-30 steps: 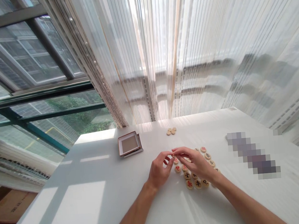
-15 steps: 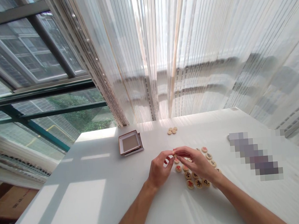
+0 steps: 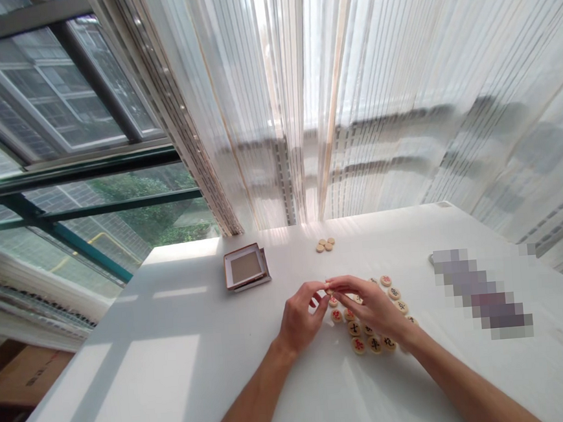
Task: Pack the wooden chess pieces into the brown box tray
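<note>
Several round wooden Chinese chess pieces (image 3: 372,344) with red and black characters lie grouped on the white table (image 3: 185,348). My left hand (image 3: 300,317) and my right hand (image 3: 371,305) meet over the group's far edge, their fingertips pinched together on one small piece (image 3: 327,290). Which hand bears the piece I cannot tell. My right hand hides part of the group.
A small square box (image 3: 246,269) with a brown inside sits at the back left of the hands. Three blank-faced pieces (image 3: 325,244) lie near the table's far edge by the sheer curtain (image 3: 350,95). A blurred-out object (image 3: 480,293) lies to the right.
Both hands keep their pinch together; only the camera view has shifted slightly.
</note>
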### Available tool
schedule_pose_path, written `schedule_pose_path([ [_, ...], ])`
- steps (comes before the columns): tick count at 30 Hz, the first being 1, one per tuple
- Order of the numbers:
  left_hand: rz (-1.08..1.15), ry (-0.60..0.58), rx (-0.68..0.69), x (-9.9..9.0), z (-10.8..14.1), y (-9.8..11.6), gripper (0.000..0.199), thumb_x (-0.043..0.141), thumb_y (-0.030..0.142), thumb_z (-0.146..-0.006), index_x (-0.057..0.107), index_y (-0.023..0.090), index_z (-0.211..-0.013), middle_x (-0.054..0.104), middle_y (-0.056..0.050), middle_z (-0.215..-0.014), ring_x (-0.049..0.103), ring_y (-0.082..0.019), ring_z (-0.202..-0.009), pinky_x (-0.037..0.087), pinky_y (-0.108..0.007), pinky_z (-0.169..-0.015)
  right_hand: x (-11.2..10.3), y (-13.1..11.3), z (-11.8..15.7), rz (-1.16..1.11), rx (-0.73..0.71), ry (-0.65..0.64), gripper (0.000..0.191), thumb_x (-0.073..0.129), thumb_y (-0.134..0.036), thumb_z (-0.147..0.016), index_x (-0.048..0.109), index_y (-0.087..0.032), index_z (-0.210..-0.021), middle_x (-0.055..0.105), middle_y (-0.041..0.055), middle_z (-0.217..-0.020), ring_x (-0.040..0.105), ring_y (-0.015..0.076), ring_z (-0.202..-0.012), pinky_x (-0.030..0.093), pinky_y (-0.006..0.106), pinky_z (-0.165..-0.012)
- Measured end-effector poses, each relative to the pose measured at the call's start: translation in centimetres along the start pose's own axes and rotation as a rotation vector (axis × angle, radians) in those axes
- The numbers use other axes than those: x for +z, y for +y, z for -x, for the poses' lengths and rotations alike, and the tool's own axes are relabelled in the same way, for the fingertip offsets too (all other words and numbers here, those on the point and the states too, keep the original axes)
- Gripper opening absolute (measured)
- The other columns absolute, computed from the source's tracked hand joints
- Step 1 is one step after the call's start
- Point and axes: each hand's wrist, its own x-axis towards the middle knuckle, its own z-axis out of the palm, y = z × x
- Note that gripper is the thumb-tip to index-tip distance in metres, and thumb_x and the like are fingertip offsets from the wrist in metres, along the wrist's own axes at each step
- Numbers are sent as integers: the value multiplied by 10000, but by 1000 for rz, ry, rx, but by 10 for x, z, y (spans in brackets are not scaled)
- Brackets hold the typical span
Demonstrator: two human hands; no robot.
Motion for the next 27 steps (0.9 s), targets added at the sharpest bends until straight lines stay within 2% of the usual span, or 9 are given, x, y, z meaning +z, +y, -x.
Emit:
schedule_pose_path([
  [13,-43,-18,-25,1,2,-4,217,589,275,-962,619,263,-1177,715,-28,-1107,698,-139,-761,610,-295,-720,-1,0,-1,109,-39,27,156,621,-346,-938,694,-279,-1058,722,50,-1113,714,218,-932,608,383,-866],
  [20,-22,-19,-3,0,2,-2,220,577,246,-964,624,264,-1178,713,-35,-1138,706,-143,-802,612,-286,-716,-2,1,0,173,-56,26,159,616,-329,-942,679,-294,-1084,730,42,-1100,711,223,-939,595,388,-874],
  [27,-68,8,-16,2,2,-6,253,621,270,-948,636,258,-1201,750,-17,-1099,716,-134,-749,611,-268,-705,-3,4,0,240,-123,27,140,603,-287,-953,667,-277,-1077,716,49,-1082,700,218,-943,577,372,-867],
])
